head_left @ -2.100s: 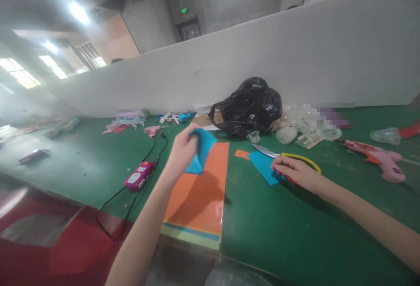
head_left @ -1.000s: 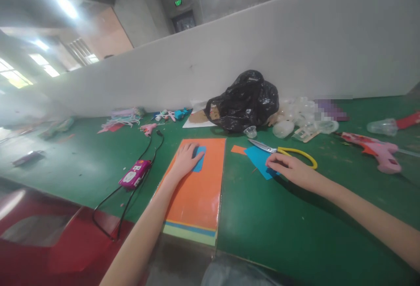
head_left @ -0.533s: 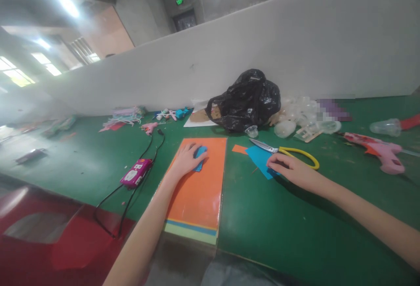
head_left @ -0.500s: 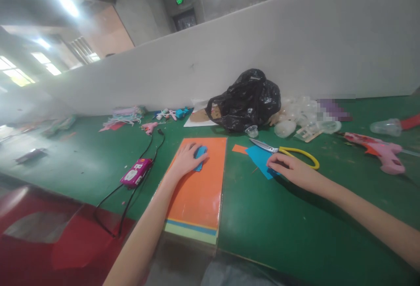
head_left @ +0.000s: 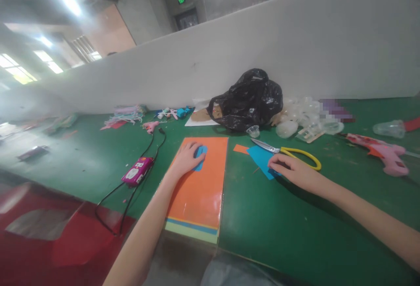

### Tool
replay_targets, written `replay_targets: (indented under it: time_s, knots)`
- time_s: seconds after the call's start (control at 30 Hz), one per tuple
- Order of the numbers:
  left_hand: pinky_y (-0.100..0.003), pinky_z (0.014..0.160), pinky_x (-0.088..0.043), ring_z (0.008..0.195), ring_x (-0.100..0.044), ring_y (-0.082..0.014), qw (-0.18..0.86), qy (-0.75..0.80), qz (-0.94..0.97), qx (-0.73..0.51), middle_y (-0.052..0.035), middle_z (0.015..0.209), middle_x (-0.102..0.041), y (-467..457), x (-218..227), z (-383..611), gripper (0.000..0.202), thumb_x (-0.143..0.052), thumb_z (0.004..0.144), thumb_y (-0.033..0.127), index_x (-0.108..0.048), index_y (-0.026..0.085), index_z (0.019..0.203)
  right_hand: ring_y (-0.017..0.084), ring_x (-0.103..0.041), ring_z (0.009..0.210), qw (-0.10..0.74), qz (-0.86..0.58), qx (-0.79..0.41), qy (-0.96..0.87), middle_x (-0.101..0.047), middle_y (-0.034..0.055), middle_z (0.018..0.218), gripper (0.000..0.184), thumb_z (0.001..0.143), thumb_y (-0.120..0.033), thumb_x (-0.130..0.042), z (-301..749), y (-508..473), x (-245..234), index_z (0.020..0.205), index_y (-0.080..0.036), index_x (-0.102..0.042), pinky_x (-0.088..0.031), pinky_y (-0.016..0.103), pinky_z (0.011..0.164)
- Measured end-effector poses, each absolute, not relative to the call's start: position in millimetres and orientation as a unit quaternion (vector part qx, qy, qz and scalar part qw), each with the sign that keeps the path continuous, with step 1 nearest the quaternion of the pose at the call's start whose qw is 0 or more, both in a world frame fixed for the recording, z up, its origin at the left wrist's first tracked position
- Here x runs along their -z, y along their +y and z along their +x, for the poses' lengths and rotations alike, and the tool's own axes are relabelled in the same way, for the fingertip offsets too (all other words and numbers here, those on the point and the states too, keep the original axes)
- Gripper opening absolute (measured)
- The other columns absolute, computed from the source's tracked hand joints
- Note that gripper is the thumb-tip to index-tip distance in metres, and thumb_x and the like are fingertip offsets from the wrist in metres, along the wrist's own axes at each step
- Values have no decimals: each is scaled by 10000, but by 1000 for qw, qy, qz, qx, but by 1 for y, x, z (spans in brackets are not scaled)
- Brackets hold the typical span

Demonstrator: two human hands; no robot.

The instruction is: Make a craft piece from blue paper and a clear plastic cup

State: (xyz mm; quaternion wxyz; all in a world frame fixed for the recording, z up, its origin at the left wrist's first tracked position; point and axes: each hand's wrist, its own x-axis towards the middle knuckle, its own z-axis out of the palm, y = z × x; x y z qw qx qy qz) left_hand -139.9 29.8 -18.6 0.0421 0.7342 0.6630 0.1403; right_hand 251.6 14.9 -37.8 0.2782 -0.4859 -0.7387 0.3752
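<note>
Left hand (head_left: 186, 159), grip wide, presses a blue scrap (head_left: 199, 164) flat on the orange sheet (head_left: 201, 194); right hand (head_left: 292, 170), grip loosely wide, rests on blue paper (head_left: 260, 158) beside scissors (head_left: 282, 149).

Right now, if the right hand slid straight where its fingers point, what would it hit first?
The right hand rests on the blue paper piece; past that, probably the small orange scrap, though depth is unclear.

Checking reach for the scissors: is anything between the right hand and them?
Nothing visible. The right hand lies on the blue paper, right beside the yellow handle of the scissors; I cannot tell whether they touch.
</note>
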Motion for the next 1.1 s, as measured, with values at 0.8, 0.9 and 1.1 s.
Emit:
replay_targets:
  time_s: [0.8, 0.9, 1.1]
  knots:
    - [-464, 1107, -503, 1257, -615, -282, 36, 417, 893, -168, -125, 1309, -682, 21, -4, 18, 316, -446, 1052, 311, -635, 183, 1270, 320, -727, 1011, 131, -554, -78, -819, -733, 143, 1142, 325, 948, -418, -554, 296, 32, 44, 1164, -217, -690, -555, 399, 835]
    - [-504, 1188, -435, 1387, -547, -314, 74, 449, 872, -179, -141, 1452, -612, 28, 20, 45, 414, -552, 1014, 372, -560, 191, 1386, 329, -729, 1012, 97, -575, -41, -811, -741, 155, 1130, 330, 945, -364, -572, 294, 31, 45, 1208, -190, -671, -557, 390, 794]
    - [-587, 1281, -291, 1586, -318, -408, 134, 523, 829, -147, -236, 1652, -401, 32, 44, 43, 723, -674, 929, 582, -481, 148, 1475, 330, -720, 985, 109, -557, 32, -823, -741, 158, 1064, 275, 999, -337, -522, 292, 34, 55, 1129, -182, -708, -561, 400, 784]
